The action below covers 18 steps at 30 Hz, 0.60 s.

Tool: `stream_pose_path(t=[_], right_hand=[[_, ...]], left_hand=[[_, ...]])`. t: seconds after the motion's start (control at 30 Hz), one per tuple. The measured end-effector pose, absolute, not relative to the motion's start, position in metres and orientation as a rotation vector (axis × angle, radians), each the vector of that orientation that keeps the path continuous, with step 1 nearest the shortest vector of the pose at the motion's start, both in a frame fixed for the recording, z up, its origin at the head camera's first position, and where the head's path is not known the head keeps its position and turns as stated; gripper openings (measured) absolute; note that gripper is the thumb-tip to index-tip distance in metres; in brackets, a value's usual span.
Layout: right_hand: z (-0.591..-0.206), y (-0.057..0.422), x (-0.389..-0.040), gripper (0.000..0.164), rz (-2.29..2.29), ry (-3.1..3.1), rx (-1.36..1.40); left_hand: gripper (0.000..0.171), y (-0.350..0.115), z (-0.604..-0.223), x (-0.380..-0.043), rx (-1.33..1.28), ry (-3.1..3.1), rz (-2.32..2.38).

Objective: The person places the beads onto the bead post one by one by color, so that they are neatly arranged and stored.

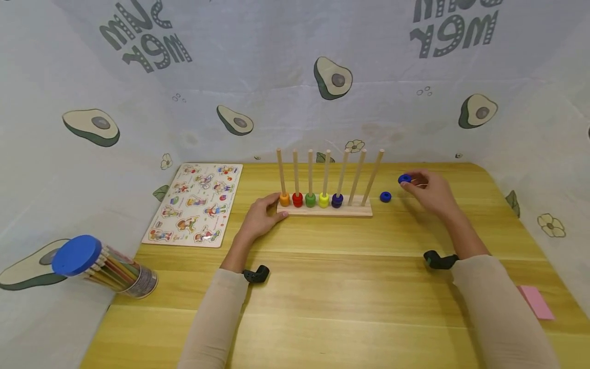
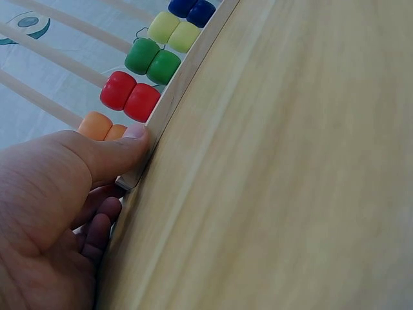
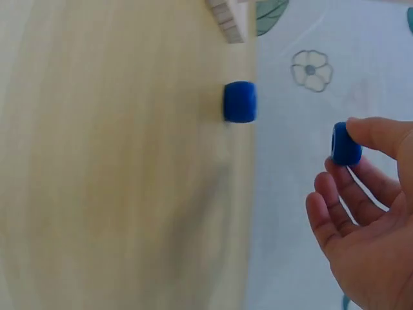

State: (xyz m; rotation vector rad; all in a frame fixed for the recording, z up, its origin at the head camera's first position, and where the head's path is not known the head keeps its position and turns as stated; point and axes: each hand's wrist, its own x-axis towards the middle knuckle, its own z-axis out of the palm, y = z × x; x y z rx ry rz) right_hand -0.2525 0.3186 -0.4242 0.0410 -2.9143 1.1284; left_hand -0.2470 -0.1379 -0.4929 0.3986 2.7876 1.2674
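Observation:
A wooden peg stand [image 1: 327, 211] carries a row of upright pegs. Orange beads [image 1: 285, 200], red beads [image 1: 297, 200], green beads [image 1: 311, 200], yellow beads [image 1: 324, 200] and dark blue beads [image 1: 337, 200] are stacked in pairs on separate pegs; the two rightmost pegs are bare. My left hand [image 1: 260, 218] grips the stand's left end, thumb along the front edge of its base. To the right, my right hand [image 1: 433, 192] pinches a blue bead [image 3: 347, 144] between thumb and fingers, raised above the table. Another blue bead [image 1: 385, 197] lies on the table between stand and right hand.
At the left back lies a picture board [image 1: 195, 205] with small figures. A clear tub of pencils [image 1: 106, 266] with a blue lid stands at the left edge. On the right, a pink pad [image 1: 536, 302] lies beside my forearm. Patterned cloth hangs behind the table.

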Motion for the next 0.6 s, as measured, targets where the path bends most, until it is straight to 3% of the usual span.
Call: stream_pose_path(t=[0.6], right_hand=[[-0.335,0.273,-0.226,0.045,1.226,-2.587,0.251]], left_hand=[[0.067,-0.139,-0.492,-0.244,0.402,2.779,1.272]])
